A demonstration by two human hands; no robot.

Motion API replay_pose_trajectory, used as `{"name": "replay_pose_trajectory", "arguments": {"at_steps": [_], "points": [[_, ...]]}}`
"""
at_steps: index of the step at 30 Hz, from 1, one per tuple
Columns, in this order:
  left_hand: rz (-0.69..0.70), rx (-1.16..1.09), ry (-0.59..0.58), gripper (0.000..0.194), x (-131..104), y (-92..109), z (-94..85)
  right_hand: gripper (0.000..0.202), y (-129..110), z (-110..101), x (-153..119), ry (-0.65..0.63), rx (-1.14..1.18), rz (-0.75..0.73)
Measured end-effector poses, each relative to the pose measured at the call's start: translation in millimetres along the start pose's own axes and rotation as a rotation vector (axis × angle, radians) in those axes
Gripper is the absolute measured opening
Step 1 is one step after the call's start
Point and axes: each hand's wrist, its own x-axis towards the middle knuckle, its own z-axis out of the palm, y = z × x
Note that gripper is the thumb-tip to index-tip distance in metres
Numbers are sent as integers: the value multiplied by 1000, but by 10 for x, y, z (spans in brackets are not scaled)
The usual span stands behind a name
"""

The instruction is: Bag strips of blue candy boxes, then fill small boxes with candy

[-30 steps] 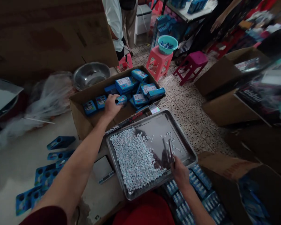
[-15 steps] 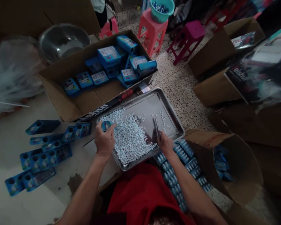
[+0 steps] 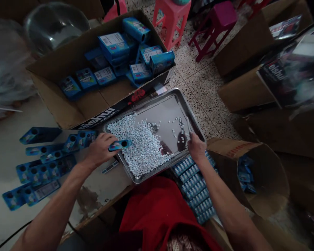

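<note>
since half a second ago the left hand has swung the small blue case out flat, its round hole now showing over the near-left edge of the metal tray, and the right hand has shifted to the tray's right rim. the left hand pinches the case at one end; the right is closed around thin metal tweezers that point up the tray. to do this well i'd judge the case should be held level and close above the heap of pale pellets, so none spill. the tray rests on a pale, stained tabletop beside loose blue cards; behind it an open cardboard box holds blue cartons. speckled floor and plastic stools lie beyond.
</note>
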Motion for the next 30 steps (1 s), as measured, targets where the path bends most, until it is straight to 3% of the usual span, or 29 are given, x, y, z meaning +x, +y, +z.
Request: {"name": "replay_pose_trajectory", "arguments": {"at_steps": [4, 6, 9, 13, 17, 22, 26, 30], "points": [[-286, -185, 348, 42, -83, 60, 161, 41, 266, -24, 271, -85, -82, -15], [-409, -252, 504, 44, -87, 133, 392, 42, 232, 10, 267, -120, -64, -39], [-503, -325, 681, 45, -1, 258, 861, 42, -45, 111, 91, -156, -25, -84], [-552, -246, 674, 47, 196, 458, 1397, 41, -637, 286, -296, -231, 28, -191], [-628, -225, 649, 49, 355, 637, 1671, 48, -1124, 365, -562, -311, 150, -210], [-770, -344, 662, 55, 461, 846, 1825, 45, -1352, 314, -597, -328, 246, -196], [-783, -459, 694, 53, 595, 1181, 1906, 39, -1465, 315, -530, -323, 365, -250], [-801, -527, 653, 46, 711, 1377, 1732, 48, -1547, 367, -462, -336, 627, -251]]}}
